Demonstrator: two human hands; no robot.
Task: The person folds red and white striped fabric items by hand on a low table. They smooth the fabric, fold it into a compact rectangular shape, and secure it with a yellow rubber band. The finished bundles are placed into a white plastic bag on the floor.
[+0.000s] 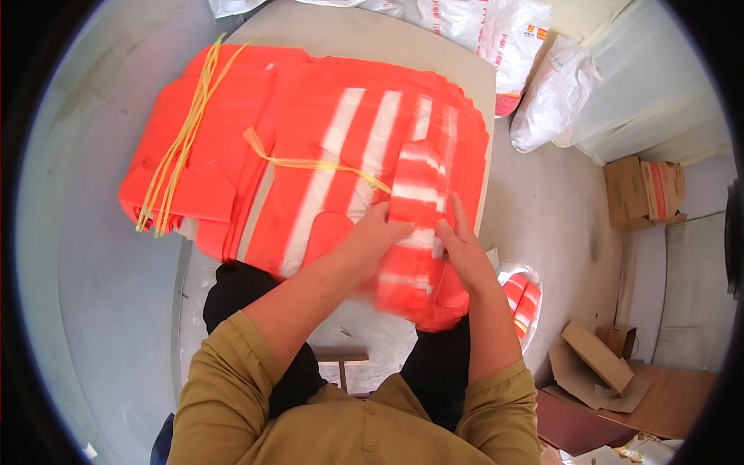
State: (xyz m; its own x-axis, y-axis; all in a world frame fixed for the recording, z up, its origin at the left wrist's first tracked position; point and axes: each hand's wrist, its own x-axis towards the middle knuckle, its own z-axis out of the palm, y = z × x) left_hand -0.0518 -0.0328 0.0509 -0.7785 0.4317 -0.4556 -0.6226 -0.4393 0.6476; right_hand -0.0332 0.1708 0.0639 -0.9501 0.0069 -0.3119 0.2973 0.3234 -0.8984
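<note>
Gripping striped orange bundle [415,191] at left edge, left hand [374,238], right hand [468,252] touching right edge, grip unclear.

Blazing orange-red cloth [310,155], barred with white stripes! Ties [318,163] in bright yellow, shirt [356,426] plain mustard-brown.

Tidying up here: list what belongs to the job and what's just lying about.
Likely the job: folded striped orange fabric, at the left hand and right hand; larger orange stack; yellow strips.

Apparently lying about: white sacks; cardboard boxes.
</note>
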